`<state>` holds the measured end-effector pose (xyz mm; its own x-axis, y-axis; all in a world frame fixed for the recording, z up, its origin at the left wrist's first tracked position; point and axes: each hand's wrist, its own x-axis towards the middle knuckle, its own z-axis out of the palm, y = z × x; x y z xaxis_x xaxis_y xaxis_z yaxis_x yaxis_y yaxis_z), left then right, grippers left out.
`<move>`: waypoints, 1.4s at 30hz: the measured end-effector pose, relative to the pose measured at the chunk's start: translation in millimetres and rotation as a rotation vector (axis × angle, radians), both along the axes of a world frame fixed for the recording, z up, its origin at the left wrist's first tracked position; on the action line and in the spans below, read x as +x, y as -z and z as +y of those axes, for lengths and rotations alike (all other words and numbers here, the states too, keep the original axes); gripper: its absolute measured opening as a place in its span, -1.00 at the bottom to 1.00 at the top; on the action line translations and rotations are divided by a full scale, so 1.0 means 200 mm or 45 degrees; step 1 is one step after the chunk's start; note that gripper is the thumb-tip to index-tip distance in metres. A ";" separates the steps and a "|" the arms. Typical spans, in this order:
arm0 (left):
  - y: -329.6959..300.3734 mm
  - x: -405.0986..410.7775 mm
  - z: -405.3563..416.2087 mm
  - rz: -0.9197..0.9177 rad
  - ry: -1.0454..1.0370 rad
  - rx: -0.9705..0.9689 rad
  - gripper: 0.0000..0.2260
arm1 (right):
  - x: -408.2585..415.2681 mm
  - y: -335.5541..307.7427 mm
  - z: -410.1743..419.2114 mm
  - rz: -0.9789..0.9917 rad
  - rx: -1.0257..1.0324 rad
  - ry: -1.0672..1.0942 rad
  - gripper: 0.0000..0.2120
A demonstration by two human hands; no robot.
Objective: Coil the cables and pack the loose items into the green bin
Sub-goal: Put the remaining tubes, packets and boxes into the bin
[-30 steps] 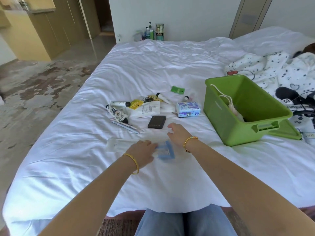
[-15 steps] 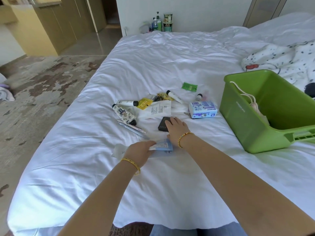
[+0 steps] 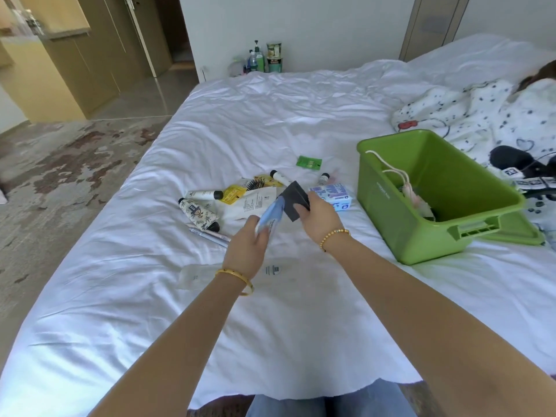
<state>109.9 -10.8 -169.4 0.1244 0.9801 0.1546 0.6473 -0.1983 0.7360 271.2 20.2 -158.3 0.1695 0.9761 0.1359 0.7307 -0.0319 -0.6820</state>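
Note:
My left hand (image 3: 246, 251) grips a light blue packet (image 3: 272, 216) and holds it up above the white bed. My right hand (image 3: 319, 216) holds a flat black box (image 3: 293, 198), lifted off the sheet beside the packet. The green bin (image 3: 388, 206) stands to the right on its green lid, with a coiled pale cable (image 3: 403, 182) inside. Loose items lie beyond my hands: a patterned tube (image 3: 198, 213), a white tube (image 3: 203, 194), a yellow sachet (image 3: 233, 194), a hairbrush (image 3: 258, 183), a blue-white box (image 3: 334, 195), a green packet (image 3: 309, 161).
A clear plastic bag (image 3: 195, 275) lies flat on the sheet under my left wrist. Pens (image 3: 210, 234) lie by the patterned tube. A spotted blanket (image 3: 469, 115) and black devices (image 3: 517, 164) sit at the right. Bottles (image 3: 261, 58) stand beyond the bed's far edge.
My right hand picked up the black box from the bed and raised it. My left hand lifted the blue packet off the sheet, leaving the clear bag behind.

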 end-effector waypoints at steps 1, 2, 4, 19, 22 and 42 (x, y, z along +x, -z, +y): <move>-0.05 0.08 -0.01 -0.079 -0.009 0.019 -0.80 | 0.04 -0.05 -0.04 0.163 0.056 0.040 -0.73; -0.10 0.17 -0.01 -0.182 -0.025 0.027 -0.77 | 0.08 -0.09 -0.07 0.292 0.128 0.069 -0.76; -0.21 0.34 -0.03 -0.429 -0.041 -0.029 -0.73 | 0.19 -0.19 -0.14 0.421 0.283 0.168 -0.92; -0.44 1.28 -0.14 -0.413 0.385 -0.398 -0.62 | 1.03 -0.34 -0.52 -0.258 0.025 0.662 -0.72; -0.42 1.29 -0.14 0.134 0.452 -0.025 -0.69 | 1.05 -0.32 -0.51 -0.398 -0.067 0.670 -0.76; -0.18 0.32 -0.07 0.602 0.423 -0.145 -0.62 | 0.31 -0.23 -0.40 -0.526 0.489 0.224 -0.58</move>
<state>174.6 -25.5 -133.9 0.4572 0.8841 -0.0965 0.8274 -0.3829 0.4109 333.8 -60.2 -113.0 0.1823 0.8061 0.5630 0.9444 0.0159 -0.3284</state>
